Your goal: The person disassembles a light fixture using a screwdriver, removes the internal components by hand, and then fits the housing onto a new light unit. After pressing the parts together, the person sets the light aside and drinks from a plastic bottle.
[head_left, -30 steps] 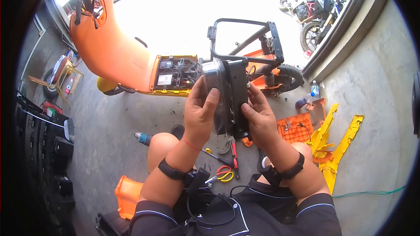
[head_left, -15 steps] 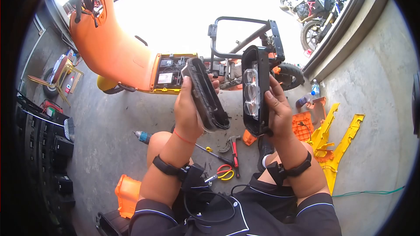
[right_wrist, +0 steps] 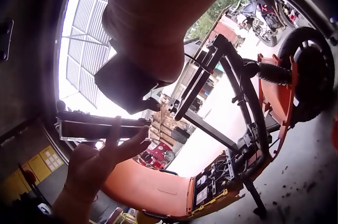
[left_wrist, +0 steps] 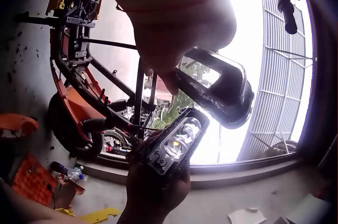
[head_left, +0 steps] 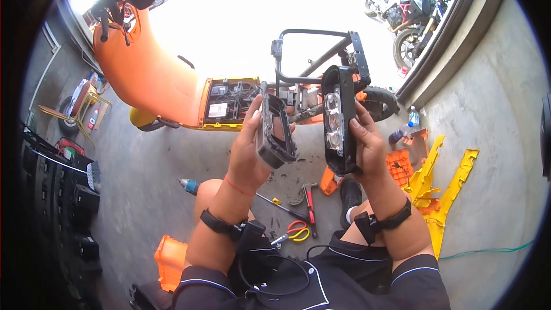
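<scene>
My left hand (head_left: 245, 152) grips a clear lamp cover with a black rim, its hollow inner side facing right. In the left wrist view this lens cover (left_wrist: 237, 100) shows as a rounded, see-through shell. My right hand (head_left: 373, 148) holds a black lamp housing (head_left: 346, 120) upright by its right side, thumb at the near edge. Three clear round lenses (head_left: 333, 120) sit in a column inside it, facing the cover. A gap separates the two parts. From the right wrist, the dark back of the housing shows, with the left hand (right_wrist: 97, 163) beyond.
An orange scooter (head_left: 158, 80) stands ahead, its battery bay (head_left: 229, 100) exposed and a black frame (head_left: 313, 31) at its rear. On the floor lie a hammer (head_left: 310, 204), scissors (head_left: 297, 231), a drill (head_left: 189, 185) and yellow panels (head_left: 450, 195). A motorcycle (head_left: 410, 17) is parked outside.
The cover and housing were together a second ago and are now apart, cover to the left, housing to the right. Since half a second ago, the left hand has turned the cover.
</scene>
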`<state>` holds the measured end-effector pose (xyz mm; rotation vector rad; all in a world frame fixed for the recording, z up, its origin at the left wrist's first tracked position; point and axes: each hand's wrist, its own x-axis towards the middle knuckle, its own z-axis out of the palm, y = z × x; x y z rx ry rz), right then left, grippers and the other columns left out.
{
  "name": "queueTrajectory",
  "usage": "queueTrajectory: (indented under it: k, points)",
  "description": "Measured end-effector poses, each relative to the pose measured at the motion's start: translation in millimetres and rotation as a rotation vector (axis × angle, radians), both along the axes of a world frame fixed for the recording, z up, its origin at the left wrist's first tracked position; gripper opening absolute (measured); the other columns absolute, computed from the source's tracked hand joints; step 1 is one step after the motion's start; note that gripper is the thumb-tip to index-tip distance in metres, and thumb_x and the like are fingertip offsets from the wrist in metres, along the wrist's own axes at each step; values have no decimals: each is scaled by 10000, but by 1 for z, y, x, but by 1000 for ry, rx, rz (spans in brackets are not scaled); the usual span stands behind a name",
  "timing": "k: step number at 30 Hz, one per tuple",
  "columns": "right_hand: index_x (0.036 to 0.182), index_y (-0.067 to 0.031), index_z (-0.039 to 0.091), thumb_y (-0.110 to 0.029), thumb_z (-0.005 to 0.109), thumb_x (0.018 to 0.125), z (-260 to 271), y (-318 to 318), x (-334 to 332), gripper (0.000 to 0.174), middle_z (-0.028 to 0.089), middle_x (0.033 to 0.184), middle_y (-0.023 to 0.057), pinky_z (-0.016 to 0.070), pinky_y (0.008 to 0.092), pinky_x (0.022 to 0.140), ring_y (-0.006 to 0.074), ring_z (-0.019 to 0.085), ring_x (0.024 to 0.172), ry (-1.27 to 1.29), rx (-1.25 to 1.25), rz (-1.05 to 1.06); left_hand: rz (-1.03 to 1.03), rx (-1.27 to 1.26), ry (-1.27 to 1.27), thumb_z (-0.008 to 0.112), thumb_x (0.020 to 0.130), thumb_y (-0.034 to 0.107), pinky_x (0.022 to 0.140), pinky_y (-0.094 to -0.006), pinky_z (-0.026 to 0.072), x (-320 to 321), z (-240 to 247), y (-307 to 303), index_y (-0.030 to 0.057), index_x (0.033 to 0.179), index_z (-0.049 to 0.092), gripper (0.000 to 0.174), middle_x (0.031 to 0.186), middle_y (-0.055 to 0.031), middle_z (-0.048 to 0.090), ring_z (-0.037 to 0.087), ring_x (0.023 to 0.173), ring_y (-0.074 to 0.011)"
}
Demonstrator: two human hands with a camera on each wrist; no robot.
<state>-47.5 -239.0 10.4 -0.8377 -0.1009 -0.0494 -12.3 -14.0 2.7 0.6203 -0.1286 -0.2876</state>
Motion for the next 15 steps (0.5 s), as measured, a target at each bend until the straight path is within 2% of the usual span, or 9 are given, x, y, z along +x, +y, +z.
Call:
queueTrajectory:
  k: [2,4,5,9,11,14,15]
  points:
    - [1478,2,355,-40,478,1008,-1,2,1,488,538,1342,151,523,366,1001,232,598,1198,-9,-5,-2,31,-29,-9,397,1085,336,1070,-459,494,1,-2,-1,127,1504,352,471,1368,-175,545,587,1216,-323]
    - [1476,3,358,-36,483,1005,-3,4,1,489,536,1344,149,522,363,999,230,599,1191,11,-27,-24,5,-27,62,401,1078,402,1030,-438,520,-1,-1,2,127,1450,395,463,1326,-139,570,604,1200,-278]
    - [1475,5,358,-37,488,1002,-5,5,2,492,534,1348,146,517,361,1002,231,597,1189,12,-33,-34,50,-35,79,373,1071,476,1030,-440,518,0,-3,1,86,1444,405,541,1333,-132,579,614,1191,-269]
    - [1472,16,356,-33,489,997,-1,9,-1,495,530,1353,152,519,362,994,236,598,1187,10,-27,6,-18,21,51,318,1082,471,1038,-440,510,1,-20,12,34,1450,385,576,1395,-143,549,592,1231,-269]
    - [1471,29,348,-20,487,989,-1,9,0,504,526,1351,172,537,360,971,242,605,1177,-8,-54,13,-121,43,-50,273,1087,418,1045,-465,500,0,-29,13,14,1464,371,562,1466,-167,492,566,1265,-283]
    - [1476,39,335,-15,481,986,-9,8,5,514,528,1342,194,557,374,939,258,607,1178,-7,-108,-25,-94,23,-57,279,1072,357,1056,-495,487,-4,-22,10,0,1472,370,544,1500,-179,455,538,1295,-307]
    - [1484,32,329,-21,483,986,-9,10,6,524,539,1331,209,568,390,913,275,613,1172,-16,-78,-37,-150,-6,5,290,1035,268,1057,-528,480,0,-12,11,-24,1483,358,539,1493,-198,454,524,1305,-335]
